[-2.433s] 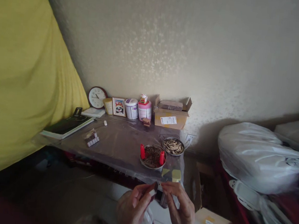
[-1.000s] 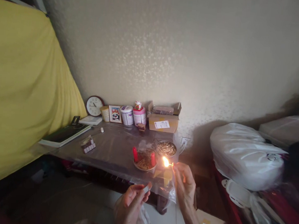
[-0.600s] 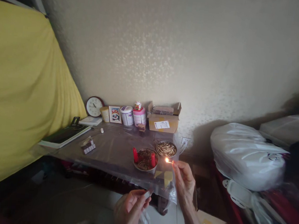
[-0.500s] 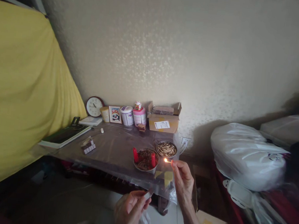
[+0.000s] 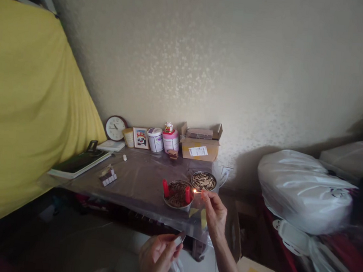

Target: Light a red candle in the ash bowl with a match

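Note:
Between the fingertips of my right hand (image 5: 214, 211) is a burning match (image 5: 197, 192), its flame pointing left. That flame glows just right of a red candle (image 5: 187, 195), which stands upright in a round metal bowl (image 5: 178, 207) of dark grains; whether they touch I cannot tell. A second red candle (image 5: 166, 188) leans slightly at the bowl's left side. Low in front of the table, my left hand (image 5: 160, 255) is closed on a small matchbox (image 5: 178, 240). Behind the bowl, a round dish (image 5: 203, 181) holds many pale matchsticks.
A pack of small boxes (image 5: 108, 177) lies left on the plastic-covered table (image 5: 143, 173). Along the wall stand a clock (image 5: 115, 128), a panda picture (image 5: 141, 138), tins (image 5: 155, 140) and a cardboard box (image 5: 199, 149). White plastic bags (image 5: 304, 189) are piled at the right.
My right hand has moved left with the burning match, bringing the flame close to the right candle. My left hand keeps the matchbox in nearly the same place.

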`<state>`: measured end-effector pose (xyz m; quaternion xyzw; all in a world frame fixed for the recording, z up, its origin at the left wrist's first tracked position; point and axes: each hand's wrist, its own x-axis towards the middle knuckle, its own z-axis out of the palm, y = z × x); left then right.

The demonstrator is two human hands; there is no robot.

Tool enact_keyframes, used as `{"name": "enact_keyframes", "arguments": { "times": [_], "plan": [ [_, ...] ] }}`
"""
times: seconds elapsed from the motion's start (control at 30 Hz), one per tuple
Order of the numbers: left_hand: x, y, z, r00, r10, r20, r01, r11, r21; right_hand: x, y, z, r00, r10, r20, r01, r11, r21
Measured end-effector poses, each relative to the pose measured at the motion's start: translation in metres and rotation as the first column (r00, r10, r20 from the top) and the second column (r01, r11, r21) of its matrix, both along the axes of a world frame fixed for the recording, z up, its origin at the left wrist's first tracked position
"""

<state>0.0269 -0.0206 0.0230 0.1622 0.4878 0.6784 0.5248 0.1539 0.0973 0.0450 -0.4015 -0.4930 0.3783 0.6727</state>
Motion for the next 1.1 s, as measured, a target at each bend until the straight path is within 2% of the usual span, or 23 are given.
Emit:
{"name": "enact_keyframes", "arguments": {
  "times": [0.4,0.77,1.1],
  "plan": [
    [-0.001,-0.001,0.006,0.998,-0.016,0.065,0.017,1.0,-0.013,-0.01,0.008,0.002,0.996,0.047,-0.072,-0.048,0.999,-0.015],
    [-0.005,0.002,-0.007,0.998,0.004,0.06,-0.002,1.0,-0.026,-0.016,0.015,-0.005,0.999,0.047,0.002,-0.048,0.999,0.008],
    [-0.007,0.003,-0.006,0.996,0.011,0.094,-0.008,0.999,-0.032,-0.019,0.022,-0.011,0.999,0.035,0.04,-0.036,0.999,0.025]
  ]
}}
